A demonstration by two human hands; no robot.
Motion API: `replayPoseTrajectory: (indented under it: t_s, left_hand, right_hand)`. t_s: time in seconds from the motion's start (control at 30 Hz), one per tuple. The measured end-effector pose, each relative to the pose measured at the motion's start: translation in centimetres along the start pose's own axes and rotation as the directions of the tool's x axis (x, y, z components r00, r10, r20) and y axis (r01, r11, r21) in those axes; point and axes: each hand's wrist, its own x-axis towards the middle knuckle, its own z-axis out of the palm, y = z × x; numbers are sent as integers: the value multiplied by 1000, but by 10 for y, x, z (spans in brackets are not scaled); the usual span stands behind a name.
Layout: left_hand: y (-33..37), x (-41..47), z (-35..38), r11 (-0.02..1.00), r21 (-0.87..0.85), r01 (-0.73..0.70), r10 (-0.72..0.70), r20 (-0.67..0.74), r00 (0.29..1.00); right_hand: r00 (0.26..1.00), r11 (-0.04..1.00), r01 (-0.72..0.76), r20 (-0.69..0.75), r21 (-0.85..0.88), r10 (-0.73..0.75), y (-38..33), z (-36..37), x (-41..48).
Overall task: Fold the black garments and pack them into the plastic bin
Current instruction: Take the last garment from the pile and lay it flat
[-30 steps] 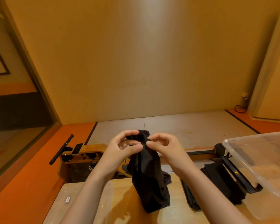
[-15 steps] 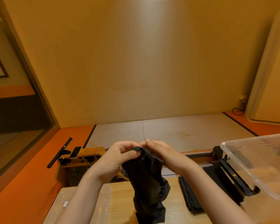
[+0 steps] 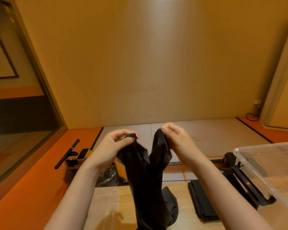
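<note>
The left hand (image 3: 114, 146) and the right hand (image 3: 176, 141) each pinch a top end of a soft black garment (image 3: 145, 181) hanging over the light wooden table (image 3: 184, 213), not folded yet, while one folded black garment (image 3: 201, 200) waits beside the clear plastic bin (image 3: 256, 171), which looks empty.
</note>
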Motion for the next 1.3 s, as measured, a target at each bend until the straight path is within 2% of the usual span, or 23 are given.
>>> replayPoseTrajectory:
  t_s: [0.07, 0.17, 0.23, 0.4, 0.53, 0.7, 0.87, 1.07, 1.17, 1.3]
  left_hand:
    - [4, 7, -4, 1000, -22, -12, 11, -53, 999]
    - [3, 15, -11, 999, 24, -40, 44, -165, 985]
    - [3, 16, -21, 998, 39, -45, 53, -232, 971]
    - [13, 21, -47, 993, 93, -74, 101, -339, 935]
    - [31, 28, -65, 983, 170, -62, 115, -320, 940]
    - [64, 37, -83, 946, 313, -78, 171, -282, 944]
    - [87, 46, -85, 950, 284, -132, 205, -246, 947]
    - [103, 55, -79, 940, 305, -150, 229, -242, 943]
    - [114, 60, -75, 935, 322, -150, 239, -259, 936]
    - [131, 67, -69, 896, 416, -158, 276, -240, 931]
  right_hand:
    - [995, 996, -9, -93, 94, 18, -5, -5, 6]
    - [992, 962, -10, -119, 274, 44, -12, -12, 11]
    - [991, 961, -11, -128, 276, 49, -17, -22, 14]
    - [988, 998, 21, -157, 63, -11, -33, -52, 26]
    - [983, 985, -9, -180, -172, -22, -48, -66, 40]
    - [976, 907, -58, -216, -417, -36, -68, -86, 52]
    - [963, 878, -49, -256, -477, -86, -80, -98, 59]
    - [914, 796, 102, -260, -597, -312, -92, -95, 53]
    - [908, 853, 153, -271, -499, -321, -102, -99, 55]
    - [922, 949, 200, -281, -243, -266, -118, -103, 60]
